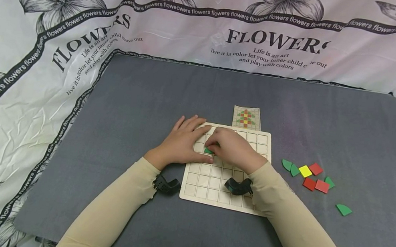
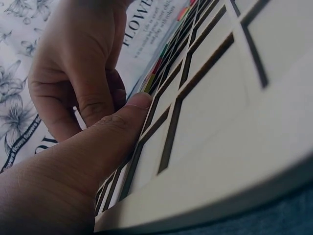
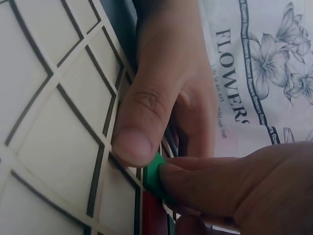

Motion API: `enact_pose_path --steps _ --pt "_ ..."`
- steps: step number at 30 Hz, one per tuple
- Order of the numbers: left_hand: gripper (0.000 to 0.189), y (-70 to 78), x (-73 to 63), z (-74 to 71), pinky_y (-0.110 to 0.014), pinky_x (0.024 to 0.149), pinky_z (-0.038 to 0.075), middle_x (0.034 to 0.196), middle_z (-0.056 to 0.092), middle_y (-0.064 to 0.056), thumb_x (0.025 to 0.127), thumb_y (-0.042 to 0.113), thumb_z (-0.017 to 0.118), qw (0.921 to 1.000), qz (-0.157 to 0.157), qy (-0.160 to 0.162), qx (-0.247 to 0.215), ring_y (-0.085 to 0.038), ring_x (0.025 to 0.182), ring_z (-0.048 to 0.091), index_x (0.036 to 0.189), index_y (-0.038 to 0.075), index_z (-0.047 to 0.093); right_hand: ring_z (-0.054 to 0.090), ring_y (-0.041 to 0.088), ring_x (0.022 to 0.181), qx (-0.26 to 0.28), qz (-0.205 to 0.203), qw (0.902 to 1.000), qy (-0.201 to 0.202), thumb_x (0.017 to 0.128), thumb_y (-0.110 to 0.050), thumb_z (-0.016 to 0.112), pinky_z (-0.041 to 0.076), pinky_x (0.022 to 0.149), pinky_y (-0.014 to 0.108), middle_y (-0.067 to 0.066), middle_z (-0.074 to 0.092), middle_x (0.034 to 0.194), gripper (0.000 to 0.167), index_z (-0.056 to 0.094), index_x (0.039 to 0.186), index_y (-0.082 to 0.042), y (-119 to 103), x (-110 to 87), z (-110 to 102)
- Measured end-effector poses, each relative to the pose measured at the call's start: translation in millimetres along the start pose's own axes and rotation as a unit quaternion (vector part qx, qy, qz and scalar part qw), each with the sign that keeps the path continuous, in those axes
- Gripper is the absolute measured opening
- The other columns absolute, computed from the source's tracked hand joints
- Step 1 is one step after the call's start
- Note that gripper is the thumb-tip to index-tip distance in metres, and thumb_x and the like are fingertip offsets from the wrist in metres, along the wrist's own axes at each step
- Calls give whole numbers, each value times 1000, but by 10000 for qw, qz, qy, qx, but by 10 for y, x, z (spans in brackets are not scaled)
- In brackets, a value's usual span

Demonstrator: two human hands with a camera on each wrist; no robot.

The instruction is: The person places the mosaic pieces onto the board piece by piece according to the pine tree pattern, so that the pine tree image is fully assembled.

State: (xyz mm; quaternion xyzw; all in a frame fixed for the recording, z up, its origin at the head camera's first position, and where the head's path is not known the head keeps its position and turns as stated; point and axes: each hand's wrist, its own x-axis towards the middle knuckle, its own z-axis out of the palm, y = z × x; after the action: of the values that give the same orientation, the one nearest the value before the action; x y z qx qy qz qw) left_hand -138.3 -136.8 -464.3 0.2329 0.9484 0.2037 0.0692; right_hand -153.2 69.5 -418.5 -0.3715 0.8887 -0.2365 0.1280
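Note:
A pale wooden grid board (image 1: 210,181) lies on the table, its upper middle hidden under my right hand (image 1: 233,146). Thumb and fingertips of that hand pinch a green quarter-round tile (image 3: 154,177) against the grid. Beside this tile, a red square tile (image 3: 152,213) sits in the board. My left hand (image 1: 180,142) rests over the board's left edge with fingers spread; its thumb (image 2: 122,122) lies on the grid close to the green tile. Behind the board is a small pattern card (image 1: 246,118) printed in red, yellow and green.
Loose tiles lie right of the board: a yellow square (image 1: 305,171), several red squares (image 1: 316,169) and several green quarter-rounds (image 1: 343,210). The grey tabletop (image 1: 143,93) meets a flower-printed white sheet (image 1: 189,34) at the back and left.

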Motion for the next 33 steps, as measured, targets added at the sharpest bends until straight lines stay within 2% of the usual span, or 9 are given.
enact_pose_path --steps 15,22,28,33 --pt "104 -6 5 6 -54 131 -3 171 29 -3 82 78 73 10000 -22 -13 1 -26 163 12 164 22 41 68 16 91 -68 -21 9999 123 95 -8 77 58 83 37 3 73 101 11 84 103 -10 -2 -34 4" --pt "104 -8 14 11 -54 131 -3 171 29 -3 82 78 72 10000 0 3 21 -27 163 12 164 23 40 65 14 87 -170 90 9997 146 96 -9 77 56 78 36 1 72 100 12 84 105 -13 -23 -69 -10" --pt "105 6 21 8 -52 131 -3 171 29 -3 81 79 73 10000 -44 -53 34 -26 163 13 164 23 40 60 12 80 -381 170 9988 237 97 -13 76 54 71 34 -1 69 98 13 83 107 -16 -61 -177 -56" --pt "106 4 16 3 -53 131 -3 171 29 -2 81 80 71 9999 -84 -82 49 -26 163 12 165 24 39 61 12 79 -476 260 9981 300 99 -19 76 54 70 35 -2 69 95 9 82 104 -16 -66 -301 -111"
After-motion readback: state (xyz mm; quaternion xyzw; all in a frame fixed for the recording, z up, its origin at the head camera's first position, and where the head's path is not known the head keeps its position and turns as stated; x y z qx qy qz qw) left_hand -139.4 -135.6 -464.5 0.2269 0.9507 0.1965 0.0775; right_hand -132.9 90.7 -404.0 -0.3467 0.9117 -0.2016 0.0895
